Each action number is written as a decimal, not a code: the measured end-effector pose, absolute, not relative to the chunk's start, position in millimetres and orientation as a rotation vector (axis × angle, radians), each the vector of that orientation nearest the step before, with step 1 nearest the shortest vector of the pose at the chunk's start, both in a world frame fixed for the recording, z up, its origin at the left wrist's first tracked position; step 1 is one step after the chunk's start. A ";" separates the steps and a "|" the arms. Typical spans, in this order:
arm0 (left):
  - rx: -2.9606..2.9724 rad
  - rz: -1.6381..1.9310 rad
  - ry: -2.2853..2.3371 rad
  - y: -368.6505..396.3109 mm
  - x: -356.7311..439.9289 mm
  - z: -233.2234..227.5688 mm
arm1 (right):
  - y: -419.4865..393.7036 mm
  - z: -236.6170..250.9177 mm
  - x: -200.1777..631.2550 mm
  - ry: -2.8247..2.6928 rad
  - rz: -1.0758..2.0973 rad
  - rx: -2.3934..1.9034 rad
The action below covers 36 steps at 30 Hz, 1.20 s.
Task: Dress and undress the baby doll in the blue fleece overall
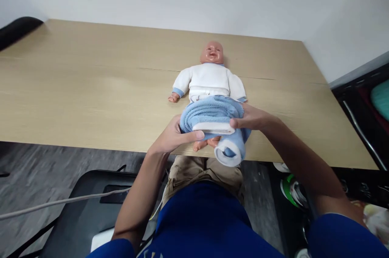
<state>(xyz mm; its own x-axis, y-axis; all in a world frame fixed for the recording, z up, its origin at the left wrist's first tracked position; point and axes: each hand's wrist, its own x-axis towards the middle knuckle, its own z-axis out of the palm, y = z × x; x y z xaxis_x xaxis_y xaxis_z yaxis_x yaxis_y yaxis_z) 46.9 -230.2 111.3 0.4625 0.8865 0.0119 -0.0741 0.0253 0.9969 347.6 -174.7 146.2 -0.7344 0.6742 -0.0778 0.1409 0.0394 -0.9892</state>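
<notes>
A baby doll (212,77) in a white top with blue cuffs lies on its back on the wooden table, head toward the wall. Light-blue fleece pants (212,109), bunched into folds, are held over its lower body. My left hand (174,135) grips the bunched cloth at its left side, thumb on the white edge. On the other side, my right hand (251,118) grips it too, thumb pressed on the cloth near that white band. A tube-shaped leg with a white cuff (230,152) hangs down at the right. The doll's feet (205,143) show below the bundle; its legs are hidden.
The wooden table (91,88) reaches back to a white wall. A black chair (82,205) with a cable across it stands at the lower left. Dark shelving (358,100) with several items is on the right. The table's front edge runs close to my body.
</notes>
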 end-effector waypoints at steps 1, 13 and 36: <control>1.308 0.898 0.829 -233.3 45.9 111.7 | -177.7 147.8 343.6 -1.939 1.791 -0.778; 1.396 0.881 1.181 -229.8 52.9 84.5 | -197.2 93.9 319.5 -1.838 1.050 -1.386; 1.481 0.941 1.401 -179.6 59.1 94.4 | -138.5 110.1 317.9 -1.842 0.909 -1.392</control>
